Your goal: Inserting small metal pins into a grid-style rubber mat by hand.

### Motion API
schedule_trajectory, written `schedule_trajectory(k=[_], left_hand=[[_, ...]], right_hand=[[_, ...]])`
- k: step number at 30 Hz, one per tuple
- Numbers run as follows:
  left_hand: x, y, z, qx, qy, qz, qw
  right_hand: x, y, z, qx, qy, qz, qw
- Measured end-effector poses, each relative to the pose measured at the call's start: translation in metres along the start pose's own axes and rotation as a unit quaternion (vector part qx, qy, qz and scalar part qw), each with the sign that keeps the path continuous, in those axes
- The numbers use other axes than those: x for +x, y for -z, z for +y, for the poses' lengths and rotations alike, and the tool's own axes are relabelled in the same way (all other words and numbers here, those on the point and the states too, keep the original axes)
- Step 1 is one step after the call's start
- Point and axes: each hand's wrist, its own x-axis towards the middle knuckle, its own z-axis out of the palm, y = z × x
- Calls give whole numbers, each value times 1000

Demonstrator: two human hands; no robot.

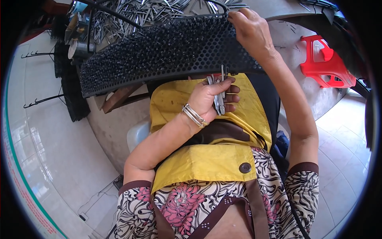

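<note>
Metal strips [217, 99] are clasped under the thumb of the left hand [202, 95] just beside the near edge of the black perforated panel [240, 51], apparently so that 1 bundle is kept within reach. Fingertips of the right hand [253, 32] are drawn together at the panel's far right edge; whether anything is pinched there cannot be told. Holes at left are hidden by crowded pieces; the loose heap [119, 26] beyond is partly covered by the panel and cut off above.

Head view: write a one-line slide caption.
Left hand holding slim metal pieces near a partly filled black perforated board, the right hand at its far edge.
</note>
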Motion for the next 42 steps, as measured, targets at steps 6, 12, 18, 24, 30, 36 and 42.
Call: schedule_trajectory(k=[6,12,18,24,30,36,42], left_hand=[[-2,-3,1,46,-26,-14,999],[-2,-5,1,46,-36,-60,996],[0,-8,4,54,-36,-77,995],[-2,-10,13,67,-34,-157,985],[5,-21,20,107,-3,-153,982],[-1,-30,24,78,-7,-43,996],[-11,-2,2,61,40,-20,997]], right_hand=[[24,14,-3,-33,-6,-150,988],[40,25,-4,22,21,-271,962],[12,18,-14,10,-24,-72,997],[-23,73,-47,499,-334,-304,739],[-43,80,-48,536,-412,-191,712],[-35,78,-16,588,-439,-18,679],[-23,53,14,503,-367,77,779]])
